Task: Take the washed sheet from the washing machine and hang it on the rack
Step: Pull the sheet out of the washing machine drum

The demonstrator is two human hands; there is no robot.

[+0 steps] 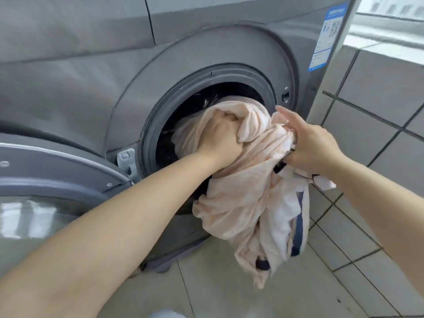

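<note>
Two bare hands clutch a damp, pale peach cotton sheet (247, 191) at the mouth of a grey front-loading washing machine (96, 72). The left hand (220, 140) is balled into a fist, fingers buried in a thick fold of the fabric just in front of the drum opening. At its 3 o'clock, the right hand (309, 145) has its fingers curled round another gathered bunch of the same cloth, the thumb lying straight along the top.

The sheet is partly out of the machine: its upper end trails back into the dark drum (202, 104) at 12 o'clock from the hands, while the rest spills over the grey rubber door seal (160, 115) and hangs in a crumpled mass toward 6 o'clock, well above the floor. Dark blue patches show among the lower folds.

The round glass-fronted door (43, 191) stands swung open at 9 o'clock, hinged beside the opening. A blue-and-white label (328, 35) with a square code sits on the machine's upper corner at 1 o'clock. Pale grey tiles with dark grout cover the wall (378, 99) at 3 o'clock and the floor (229, 294) below; bright daylight enters at the top right edge.
</note>
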